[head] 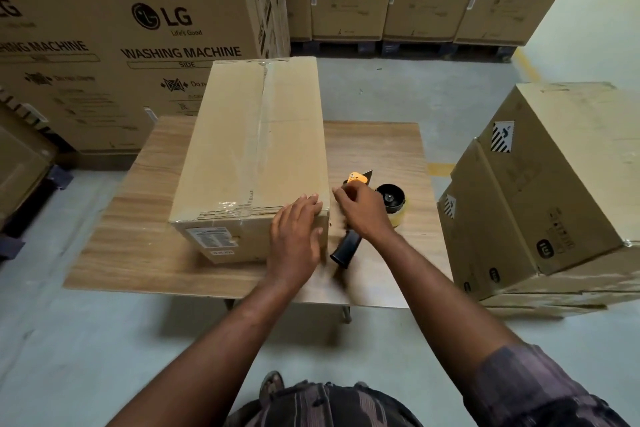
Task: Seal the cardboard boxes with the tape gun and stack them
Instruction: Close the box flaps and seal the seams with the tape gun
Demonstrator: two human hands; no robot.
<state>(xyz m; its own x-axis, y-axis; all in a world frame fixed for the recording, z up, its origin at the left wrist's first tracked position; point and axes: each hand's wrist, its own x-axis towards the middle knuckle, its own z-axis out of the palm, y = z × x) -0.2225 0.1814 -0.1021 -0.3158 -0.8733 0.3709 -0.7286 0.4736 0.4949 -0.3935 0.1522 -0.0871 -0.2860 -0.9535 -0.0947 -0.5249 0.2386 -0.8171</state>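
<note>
The long brown cardboard box (249,149) sits on the wooden counter (138,253), its top seam already taped. The left grip (298,236) presses flat on its near right corner. The right grip (363,211), just right of the box, curls round the black-and-orange tape gun (390,201). He's likely finishing the near end; stacking follows.

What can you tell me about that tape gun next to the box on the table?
The tape gun has an orange top piece with a dark pointed tip, a black hub carrying a roll of clear yellowish tape, and a black handle pointing back towards the person. It looks plastic. It is low over the wooden table, just right of the cardboard box. The right hand grips its middle, hiding the frame there.
</note>
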